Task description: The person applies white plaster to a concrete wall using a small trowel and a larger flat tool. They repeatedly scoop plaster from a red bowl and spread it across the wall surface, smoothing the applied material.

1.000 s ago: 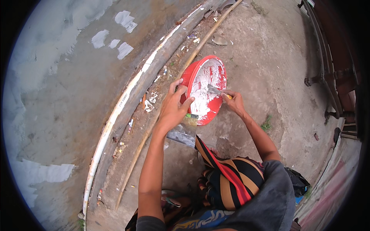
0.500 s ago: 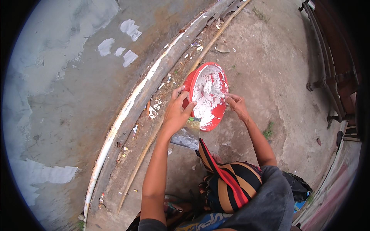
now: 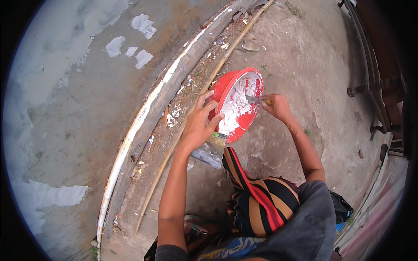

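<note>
A red plastic basin (image 3: 246, 122), coated inside with white paste (image 3: 235, 104), is held tilted in my left hand (image 3: 203, 115), whose fingers grip its rim and side. A broad flat metal blade (image 3: 207, 154) with a green-marked upper edge hangs beneath the same hand, apparently held with the basin. My right hand (image 3: 276, 105) is closed on a putty knife (image 3: 254, 99) with a yellow handle, its blade in the paste.
A wall (image 3: 56, 122) with pale patches stands at left, with a white pipe (image 3: 118, 169) and a long pole (image 3: 154, 182) along its base among litter. Dark wooden furniture (image 3: 379, 82) and a pale sheet (image 3: 372, 204) are at right, striped cloth (image 3: 261, 204) below my hands.
My right hand and putty knife have moved right and slightly up within the basin. The basin has shifted slightly right, with my left hand still on it.
</note>
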Available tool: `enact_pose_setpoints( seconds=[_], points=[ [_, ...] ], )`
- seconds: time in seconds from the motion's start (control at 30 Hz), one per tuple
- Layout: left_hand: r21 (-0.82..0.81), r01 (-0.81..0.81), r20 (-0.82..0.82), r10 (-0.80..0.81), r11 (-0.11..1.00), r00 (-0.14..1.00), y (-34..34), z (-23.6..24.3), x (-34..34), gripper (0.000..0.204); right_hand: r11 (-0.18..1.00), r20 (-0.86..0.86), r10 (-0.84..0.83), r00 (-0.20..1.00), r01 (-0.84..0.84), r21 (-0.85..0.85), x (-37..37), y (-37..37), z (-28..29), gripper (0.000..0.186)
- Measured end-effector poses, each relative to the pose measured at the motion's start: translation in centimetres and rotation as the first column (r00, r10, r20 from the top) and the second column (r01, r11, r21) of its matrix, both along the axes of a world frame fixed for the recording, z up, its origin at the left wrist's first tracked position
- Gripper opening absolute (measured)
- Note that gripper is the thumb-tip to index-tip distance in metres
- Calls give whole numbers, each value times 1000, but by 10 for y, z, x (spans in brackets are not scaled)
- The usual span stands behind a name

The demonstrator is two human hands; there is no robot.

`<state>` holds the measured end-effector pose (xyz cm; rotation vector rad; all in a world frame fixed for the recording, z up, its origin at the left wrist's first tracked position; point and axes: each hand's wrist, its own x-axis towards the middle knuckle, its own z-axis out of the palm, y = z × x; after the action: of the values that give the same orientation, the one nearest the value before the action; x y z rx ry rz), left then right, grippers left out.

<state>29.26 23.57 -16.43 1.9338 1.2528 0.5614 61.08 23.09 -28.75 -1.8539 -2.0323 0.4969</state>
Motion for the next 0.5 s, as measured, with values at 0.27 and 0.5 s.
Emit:
enact_pose_setpoints(
  seconds=[0.27,0.5],
  points=[
    [-41,9,72,-6,999,997,7,-21,-10,34,997,-238,9,971,-26,-69,-6,-3,-36,27],
    [-84,-6,153,18,996,988,8,-29,-15,31,995,-432,-66,899,29,-91,-22,-18,-48,27]
  ],
)
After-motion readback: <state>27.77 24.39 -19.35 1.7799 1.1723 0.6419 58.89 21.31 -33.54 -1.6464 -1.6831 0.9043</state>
